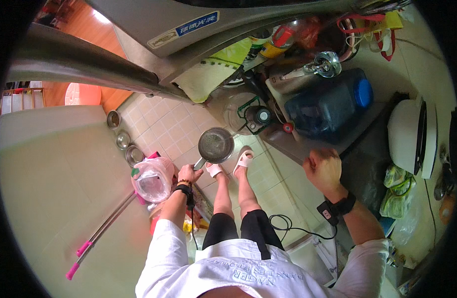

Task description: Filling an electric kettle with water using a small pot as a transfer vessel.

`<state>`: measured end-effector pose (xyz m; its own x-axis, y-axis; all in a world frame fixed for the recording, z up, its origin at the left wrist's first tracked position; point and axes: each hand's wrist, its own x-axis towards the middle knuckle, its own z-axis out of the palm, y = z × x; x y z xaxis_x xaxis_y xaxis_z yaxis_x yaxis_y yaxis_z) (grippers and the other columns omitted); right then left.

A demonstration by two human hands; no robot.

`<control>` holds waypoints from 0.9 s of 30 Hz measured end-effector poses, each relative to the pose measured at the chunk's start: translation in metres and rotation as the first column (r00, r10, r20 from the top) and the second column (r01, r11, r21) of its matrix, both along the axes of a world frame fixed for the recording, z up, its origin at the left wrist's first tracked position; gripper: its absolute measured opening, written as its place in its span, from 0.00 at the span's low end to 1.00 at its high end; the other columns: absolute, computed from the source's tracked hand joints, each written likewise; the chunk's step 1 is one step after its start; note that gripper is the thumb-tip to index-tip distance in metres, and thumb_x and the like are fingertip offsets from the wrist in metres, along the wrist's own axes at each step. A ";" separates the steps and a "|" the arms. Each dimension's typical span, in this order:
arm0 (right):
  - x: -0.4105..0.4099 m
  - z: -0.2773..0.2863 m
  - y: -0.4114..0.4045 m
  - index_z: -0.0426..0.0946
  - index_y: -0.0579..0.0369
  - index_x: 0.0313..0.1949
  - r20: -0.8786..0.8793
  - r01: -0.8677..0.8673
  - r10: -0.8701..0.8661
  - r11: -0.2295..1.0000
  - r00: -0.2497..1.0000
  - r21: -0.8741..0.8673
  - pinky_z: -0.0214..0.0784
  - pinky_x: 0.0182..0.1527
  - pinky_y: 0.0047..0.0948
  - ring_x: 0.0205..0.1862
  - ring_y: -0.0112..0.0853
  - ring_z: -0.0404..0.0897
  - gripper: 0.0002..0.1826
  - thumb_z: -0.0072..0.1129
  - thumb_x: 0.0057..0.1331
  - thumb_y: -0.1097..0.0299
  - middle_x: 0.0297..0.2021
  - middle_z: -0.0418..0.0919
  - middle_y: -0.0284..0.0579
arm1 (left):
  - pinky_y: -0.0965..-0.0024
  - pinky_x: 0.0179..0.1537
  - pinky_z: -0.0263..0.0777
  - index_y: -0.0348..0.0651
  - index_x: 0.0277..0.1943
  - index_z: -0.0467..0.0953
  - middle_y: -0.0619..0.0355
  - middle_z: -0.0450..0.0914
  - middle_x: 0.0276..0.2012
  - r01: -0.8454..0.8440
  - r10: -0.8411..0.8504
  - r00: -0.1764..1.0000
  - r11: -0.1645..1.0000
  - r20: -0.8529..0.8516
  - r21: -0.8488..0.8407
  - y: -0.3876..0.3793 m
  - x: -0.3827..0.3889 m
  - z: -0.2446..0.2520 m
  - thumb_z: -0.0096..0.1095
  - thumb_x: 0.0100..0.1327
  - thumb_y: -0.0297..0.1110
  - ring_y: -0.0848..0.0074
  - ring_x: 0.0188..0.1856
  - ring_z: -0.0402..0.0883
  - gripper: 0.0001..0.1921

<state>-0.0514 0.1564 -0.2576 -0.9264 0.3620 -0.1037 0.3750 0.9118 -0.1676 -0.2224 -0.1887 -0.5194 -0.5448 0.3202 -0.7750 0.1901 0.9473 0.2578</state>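
My left hand (190, 174) grips the handle of a small metal saucepan (216, 145), held out over the tiled floor. Its bowl faces up toward me; I cannot tell what, if anything, lies in it. My right hand (322, 167) is raised with curled fingers beside the dark counter edge, and it is blurred. Whether something small is inside those fingers cannot be told. A large blue plastic water jug (321, 108) with a blue cap lies on its side on the counter, beyond the right hand. Both wrists wear black straps with cables.
Metal bowls (134, 155) line the wall near a bin with a plastic liner (153, 180). A pink-ended pole (105, 227) leans there. At right stand a white appliance (411, 138) and bagged green vegetables (398, 192). A dangling cable (306, 232) hangs beside my legs.
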 end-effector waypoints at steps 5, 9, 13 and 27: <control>-0.001 0.001 -0.001 0.63 0.52 0.17 -0.007 -0.017 0.017 1.000 1.000 0.026 0.62 0.29 0.37 0.21 0.38 0.71 0.09 0.55 0.48 0.69 0.14 0.67 0.40 | 0.57 0.41 0.72 0.43 0.35 0.79 0.43 0.78 0.29 -0.025 0.025 1.000 1.000 -0.016 0.002 -0.003 0.001 -0.002 0.55 0.45 0.48 0.55 0.36 0.79 0.20; 0.001 0.001 -0.001 0.62 0.51 0.16 0.033 -0.003 0.004 1.000 0.999 -0.004 0.62 0.29 0.37 0.21 0.38 0.71 0.10 0.55 0.48 0.69 0.14 0.67 0.40 | 0.57 0.41 0.72 0.43 0.36 0.79 0.43 0.78 0.30 -0.049 0.049 0.999 0.999 0.000 0.024 -0.003 0.004 0.000 0.55 0.45 0.49 0.55 0.36 0.78 0.20; -0.002 0.002 -0.001 0.62 0.51 0.15 0.029 -0.012 0.012 1.000 1.000 -0.023 0.62 0.28 0.37 0.19 0.38 0.70 0.11 0.55 0.48 0.70 0.13 0.66 0.39 | 0.57 0.41 0.71 0.42 0.35 0.79 0.43 0.78 0.30 -0.055 0.055 0.998 0.998 -0.007 0.030 -0.006 0.007 0.000 0.54 0.46 0.50 0.54 0.36 0.78 0.21; -0.043 -0.037 -0.076 0.70 0.58 0.44 0.077 0.027 -0.014 0.986 0.997 -0.167 0.57 0.51 0.43 0.50 0.46 0.66 0.19 0.56 0.53 0.64 0.51 0.66 0.48 | 0.57 0.42 0.72 0.42 0.37 0.79 0.44 0.79 0.33 -0.219 0.222 0.975 0.961 -0.003 0.169 0.000 0.018 0.010 0.58 0.44 0.48 0.55 0.37 0.78 0.21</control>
<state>-0.0943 0.0807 -0.2942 -0.9063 0.3523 -0.2335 0.4105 0.8651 -0.2881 -0.2042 -0.1884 -0.5096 -0.6327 0.3141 -0.7078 -0.0112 0.9102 0.4140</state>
